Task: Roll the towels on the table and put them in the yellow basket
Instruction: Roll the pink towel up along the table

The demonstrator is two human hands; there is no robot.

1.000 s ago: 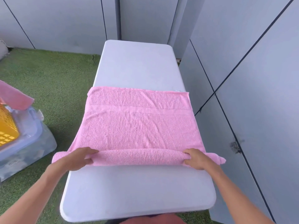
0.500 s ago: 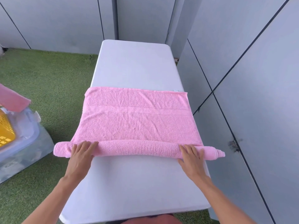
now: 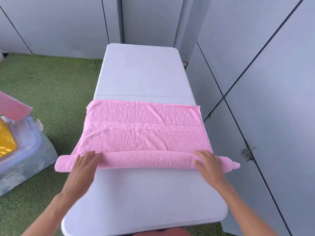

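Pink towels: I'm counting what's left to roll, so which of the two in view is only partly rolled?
The pink towel on the white table, under both flat hands. Its near edge is rolled; the rest lies spread. The other pink towel sits over the yellow basket.

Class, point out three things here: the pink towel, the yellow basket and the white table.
pink towel [image 3: 144,133]: head view, flat unrolled part.
yellow basket [image 3: 6,142]: head view, latticed side wall.
white table [image 3: 141,72]: head view, bare far top.
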